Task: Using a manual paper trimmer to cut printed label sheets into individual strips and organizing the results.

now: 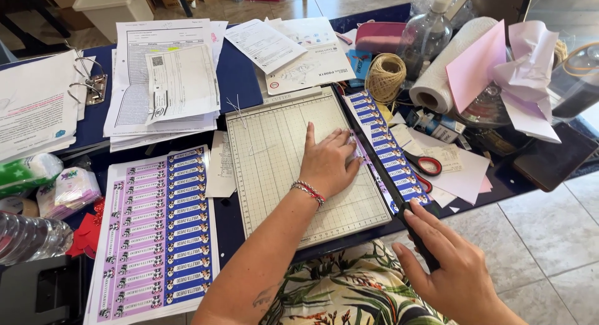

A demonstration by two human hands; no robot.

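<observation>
Right hand (pixel 452 272) wrapped around black cutter handle (pixel 419 241), ready to swing; left hand (pixel 327 162) pressed flat, fingers spread, pinning label strip (pixel 384 144) against gridded trimmer board (pixel 281 150) on bench (pixel 234 75)

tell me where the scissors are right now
In the head view the red-handled scissors lie on the right of the table, on loose papers just right of the paper cutter, beside the blue label strip and below the paper towel roll.

Label sheet (pixel 159 231) left of cutting board (pixel 293 162); twine ball (pixel 385 76), paper roll (pixel 446 66) behind.
</observation>
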